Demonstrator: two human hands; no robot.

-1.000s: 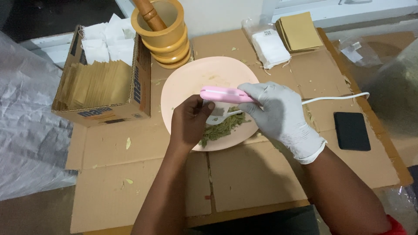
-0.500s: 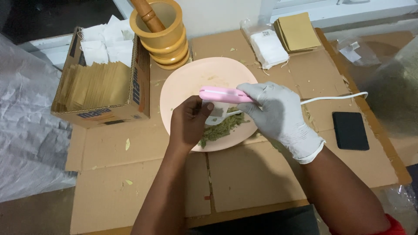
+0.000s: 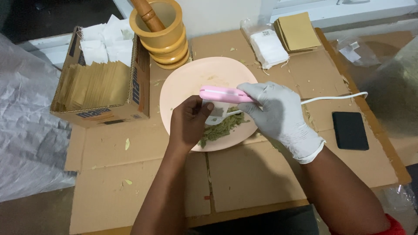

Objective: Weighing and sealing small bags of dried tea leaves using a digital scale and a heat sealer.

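Right hand (image 3: 278, 114), gloved, closed around pink sealer (image 3: 226, 95), over the pink plate (image 3: 183, 82). Left hand (image 3: 190, 122), bare, pinches small white bag (image 3: 214, 112) held under the sealer, above the plate's near edge. Green leaves (image 3: 222, 129) heaped on plate. Wooden mortar (image 3: 163, 39) just behind plate; cardboard box (image 3: 109, 111) left of it.

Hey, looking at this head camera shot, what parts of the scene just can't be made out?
- Small white bag, head view: its top edge sits under the pink sealer; whether it is closed cannot be told.
- Left hand fingertips: curled behind the bag.
- Sealer's grip end: covered by the gloved right hand.
- White cord: its far end disappears near the clear plastic at right.
- Pestle: top cut off by the frame edge.
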